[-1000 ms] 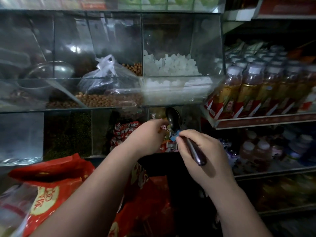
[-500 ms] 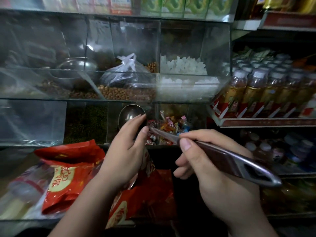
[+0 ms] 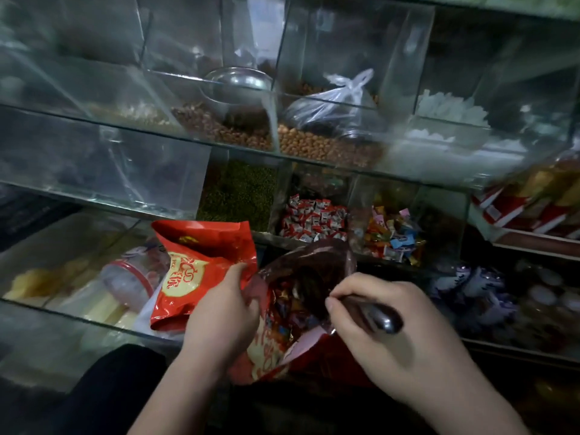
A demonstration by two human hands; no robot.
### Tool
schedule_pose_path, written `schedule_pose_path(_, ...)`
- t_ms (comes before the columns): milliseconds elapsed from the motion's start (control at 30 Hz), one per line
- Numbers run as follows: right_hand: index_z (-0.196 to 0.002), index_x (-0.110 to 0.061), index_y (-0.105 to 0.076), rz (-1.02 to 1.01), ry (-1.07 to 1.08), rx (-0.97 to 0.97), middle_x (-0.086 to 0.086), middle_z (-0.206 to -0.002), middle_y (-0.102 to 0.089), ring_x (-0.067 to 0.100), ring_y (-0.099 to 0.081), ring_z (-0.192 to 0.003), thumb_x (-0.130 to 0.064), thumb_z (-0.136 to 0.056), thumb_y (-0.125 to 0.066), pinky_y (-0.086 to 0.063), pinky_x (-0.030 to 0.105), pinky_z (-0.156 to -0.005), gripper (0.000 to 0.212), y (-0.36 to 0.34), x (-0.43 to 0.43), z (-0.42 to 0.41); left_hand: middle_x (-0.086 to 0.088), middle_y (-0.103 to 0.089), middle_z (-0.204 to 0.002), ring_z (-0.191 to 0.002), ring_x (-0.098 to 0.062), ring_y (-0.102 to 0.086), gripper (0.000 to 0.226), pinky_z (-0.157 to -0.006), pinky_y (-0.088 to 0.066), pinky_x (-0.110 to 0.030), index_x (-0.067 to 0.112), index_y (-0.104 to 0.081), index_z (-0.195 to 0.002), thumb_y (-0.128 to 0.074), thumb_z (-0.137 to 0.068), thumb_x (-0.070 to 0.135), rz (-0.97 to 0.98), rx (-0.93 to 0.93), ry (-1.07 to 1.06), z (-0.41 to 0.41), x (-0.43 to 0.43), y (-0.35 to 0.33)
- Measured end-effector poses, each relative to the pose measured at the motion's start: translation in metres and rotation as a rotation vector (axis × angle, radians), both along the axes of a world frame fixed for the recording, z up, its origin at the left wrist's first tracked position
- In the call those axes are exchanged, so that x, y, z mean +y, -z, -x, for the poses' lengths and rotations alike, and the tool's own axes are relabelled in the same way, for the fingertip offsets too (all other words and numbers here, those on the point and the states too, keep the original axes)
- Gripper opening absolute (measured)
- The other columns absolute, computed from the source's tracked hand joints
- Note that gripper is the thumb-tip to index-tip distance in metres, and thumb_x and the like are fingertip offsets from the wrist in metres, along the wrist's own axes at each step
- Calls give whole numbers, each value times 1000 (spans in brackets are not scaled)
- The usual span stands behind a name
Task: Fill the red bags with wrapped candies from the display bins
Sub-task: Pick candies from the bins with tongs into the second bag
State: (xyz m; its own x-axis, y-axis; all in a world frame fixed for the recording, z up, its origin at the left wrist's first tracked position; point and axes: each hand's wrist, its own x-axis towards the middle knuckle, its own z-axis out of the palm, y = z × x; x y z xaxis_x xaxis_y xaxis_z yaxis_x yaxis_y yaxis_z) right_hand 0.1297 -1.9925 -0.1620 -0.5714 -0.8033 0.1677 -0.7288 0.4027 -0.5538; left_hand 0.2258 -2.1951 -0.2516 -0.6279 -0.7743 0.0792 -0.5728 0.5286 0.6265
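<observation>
An open red bag (image 3: 276, 350) sits low in the middle, with mixed wrapped candies visible inside. My left hand (image 3: 219, 312) grips its left rim and holds the mouth open. My right hand (image 3: 405, 337) pinches the dark handle of a metal spoon (image 3: 373, 312), whose bowl is down inside the bag's mouth. A second red bag (image 3: 201, 271) with gold print stands open to the left. Behind the bags are a bin of red-and-white wrapped candies (image 3: 314, 218) and a bin of mixed coloured candies (image 3: 395, 233).
Glass bins above hold peanuts (image 3: 326, 146), a metal bowl (image 3: 238, 86), a knotted plastic bag (image 3: 332, 102) and white lumps (image 3: 448, 111). Green beans (image 3: 241, 193) fill a lower bin. A plastic jar (image 3: 131, 277) lies at the left. Shelves of packaged goods stand at the right.
The view has tilted down and left. My right hand brought the spoon from the candy bins down into the red bag. My left hand left the spoon's bowl and took the bag's rim.
</observation>
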Motion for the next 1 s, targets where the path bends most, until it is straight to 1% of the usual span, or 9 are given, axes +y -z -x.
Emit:
schedule_pose_path(100,-91,-37,-68,-109,23,12,-19,-81,-69,-2,-65,-77,-50,-94,-62,-54,26,-67,15,15,-15,9,-2,-72,-107,-95,-26,-68,40,-72,-50,-32,25,-57,-127,-59,-87,24,-1,20,12,8,-2,10)
schedule_pose_path(233,-85,-28,-75,-41,115,-213,-11,-74,-73,3,-68,-70,-54,-89,-65,-56,35,-68,27,36,-27,15,1,-73,-92,-83,-26,-68,21,-65,-50,-32,28,-61,-108,-57,-89,20,31,201,24,15,1,19)
schedule_pose_path(367,-84,-36,-75,81,271,-363,-6,-61,-69,6,-65,-52,-69,-77,-57,-51,27,-54,39,41,-34,13,1,-74,-111,-99,-23,-69,35,-80,-54,-32,26,-58,-131,-57,-97,26,26,337,59,35,-3,15)
schedule_pose_path(500,-75,-36,-71,217,483,-387,-4,-52,-67,10,-65,-47,-50,-93,-65,-55,32,-57,23,59,-53,16,-4,-72,-120,-107,-25,-68,44,-87,-55,-38,23,-55,-139,-61,-96,22,61,356,174,63,-28,-3)
schedule_pose_path(600,-74,-34,-70,253,485,-437,-2,-52,-67,12,-64,-44,-44,-95,-67,-53,29,-49,23,68,-61,15,-1,-67,-129,-114,-21,-65,59,-94,-50,-28,28,-43,-147,-66,-92,24,27,278,179,62,-43,-9)
schedule_pose_path(667,-76,-34,-70,304,501,-514,5,-50,-66,17,-64,-39,-44,-96,-67,-48,27,-40,22,69,-60,14,2,-64,-132,-115,-17,-63,66,-92,-45,-25,31,-37,-149,-68,-91,28,-10,244,103,46,-45,-1)
schedule_pose_path(767,-78,-42,-71,423,556,-600,12,-48,-65,19,-58,-33,-44,-98,-64,-41,24,-33,22,64,-51,16,6,-67,-124,-106,-14,-66,70,-89,-52,-31,34,-35,-147,-71,-87,36,-92,211,18,17,-32,13)
schedule_pose_path(900,-78,-39,-70,425,497,-578,8,-47,-65,18,-59,-32,-58,-96,-55,-41,21,-32,30,49,-46,16,5,-68,-122,-105,-15,-65,53,-86,-51,-29,30,-48,-140,-66,-90,25,-71,221,-9,5,-23,18)
schedule_pose_path(1000,-76,-37,-72,462,506,-617,11,-47,-65,20,-57,-33,-60,-96,-54,-42,23,-33,36,45,-44,18,3,-70,-105,-85,-6,-62,52,-74,-47,-20,29,-54,-139,-66,-89,19,-38,238,-86,1,-33,12)
